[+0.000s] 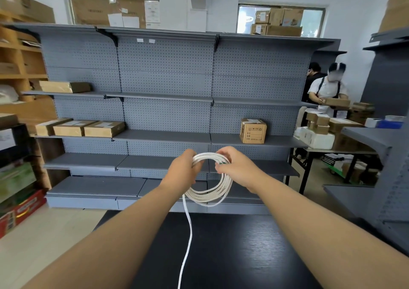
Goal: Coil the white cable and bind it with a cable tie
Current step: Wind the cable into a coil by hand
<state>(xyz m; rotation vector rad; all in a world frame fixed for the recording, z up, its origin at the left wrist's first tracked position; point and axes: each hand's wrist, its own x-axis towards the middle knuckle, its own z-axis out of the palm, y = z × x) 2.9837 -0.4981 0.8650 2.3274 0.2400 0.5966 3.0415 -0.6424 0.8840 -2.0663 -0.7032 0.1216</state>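
Two hands, one white cable [210, 194]

Left hand [184, 169] grips the loops' left side; right hand [235, 165] pinches the top right, where a green scrap [223, 163] shows, perhaps the tie. Coil hangs above the desk's [243, 255] far edge, tail [188, 233] trailing towards its near edge. Coiling, I reckon; next, gather that tail.

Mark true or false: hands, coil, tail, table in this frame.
1. The left hand and right hand both grip the white cable coil. True.
2. The whole cable is wound up. False: a loose tail hangs from the coil down past the frame's bottom edge.
3. The coil lies on the black table. False: it is held in the air.
4. A small green piece shows at the right hand's fingertips. True.
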